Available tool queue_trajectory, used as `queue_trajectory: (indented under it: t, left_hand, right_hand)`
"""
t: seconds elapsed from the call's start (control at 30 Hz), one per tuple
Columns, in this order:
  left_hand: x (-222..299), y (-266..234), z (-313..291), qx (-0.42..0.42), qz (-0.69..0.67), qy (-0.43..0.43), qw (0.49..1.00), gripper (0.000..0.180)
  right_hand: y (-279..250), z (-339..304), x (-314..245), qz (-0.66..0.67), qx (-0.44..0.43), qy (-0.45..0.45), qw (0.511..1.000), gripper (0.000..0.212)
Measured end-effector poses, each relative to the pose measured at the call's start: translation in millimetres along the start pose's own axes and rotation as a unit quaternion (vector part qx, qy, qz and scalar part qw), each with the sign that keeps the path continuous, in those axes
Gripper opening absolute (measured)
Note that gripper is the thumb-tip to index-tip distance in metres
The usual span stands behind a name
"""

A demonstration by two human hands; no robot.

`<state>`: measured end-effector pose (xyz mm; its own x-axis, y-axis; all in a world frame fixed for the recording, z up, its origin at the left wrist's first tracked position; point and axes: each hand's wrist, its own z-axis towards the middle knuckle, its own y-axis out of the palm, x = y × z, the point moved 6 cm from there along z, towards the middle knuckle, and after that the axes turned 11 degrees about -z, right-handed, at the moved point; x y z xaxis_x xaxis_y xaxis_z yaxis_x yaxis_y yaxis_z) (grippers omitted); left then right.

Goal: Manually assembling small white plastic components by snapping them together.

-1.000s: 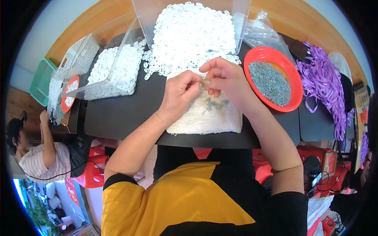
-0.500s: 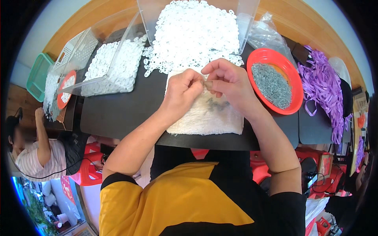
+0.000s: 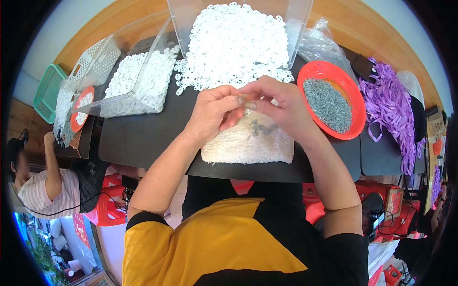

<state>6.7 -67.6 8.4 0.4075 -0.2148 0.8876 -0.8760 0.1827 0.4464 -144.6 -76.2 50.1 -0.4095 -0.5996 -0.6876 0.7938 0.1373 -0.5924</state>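
Note:
My left hand (image 3: pixel 215 110) and my right hand (image 3: pixel 280 101) meet fingertip to fingertip over a folded cream cloth (image 3: pixel 248 148). Both are closed in a pinch, and whatever sits between the fingertips is too small and covered to make out. A small white plastic piece with a hole (image 3: pixel 247 112) shows just under the fingertips. Several thin grey metal pins (image 3: pixel 260 127) lie loose on the cloth below my right hand. Beyond the hands, a big heap of white plastic pieces (image 3: pixel 234 45) spills from a clear bin (image 3: pixel 299 33) onto the dark table (image 3: pixel 143 138).
At right stands a red bowl (image 3: pixel 360 112) of grey metal pins, beside purple ribbons (image 3: pixel 389 105) and a clear plastic bag (image 3: pixel 327 45). Leftward are a tilted clear bin (image 3: pixel 157 43) with white pieces, a white basket (image 3: pixel 95 62) and a green basket (image 3: pixel 45 97). Another person (image 3: pixel 52 186) sits far left.
My left hand has turned, its fingers now curling under the fingertips. My right hand has dipped slightly, its fingers closing in toward the left.

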Motion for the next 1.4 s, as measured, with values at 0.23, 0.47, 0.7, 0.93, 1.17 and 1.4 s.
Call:
queue_trajectory:
  t: [0.23, 0.47, 0.7, 0.93, 1.17, 1.4]
  left_hand:
    - [-1, 1, 0, -0.044, -0.104, -0.016, 0.994, 0.014]
    - [4, 3, -2, -0.037, -0.097, -0.011, 0.995, 0.012]
    - [9, 24, -9, -0.102, 0.467, 0.24, 0.845, 0.015]
    - [8, 14, -4, -0.077, 0.483, 0.273, 0.828, 0.012]
    - [6, -1, -2, 0.023, 0.114, 0.071, 0.991, 0.011]
    - [11, 8, -6, -0.027, 0.055, 0.117, 0.991, 0.031]
  right_hand:
    - [14, 0, 8, 0.125, 0.048, 0.011, 0.991, 0.013]
    - [10, -2, 8, 0.123, 0.046, 0.029, 0.991, 0.01]
    - [-2, 1, 24, -0.037, -0.072, 0.122, 0.989, 0.006]
    - [4, 0, 31, -0.037, -0.051, 0.121, 0.991, 0.007]
    - [2, -1, 3, 0.058, 0.053, 0.049, 0.996, 0.011]
    - [14, -2, 13, 0.069, 0.058, 0.063, 0.994, 0.009]
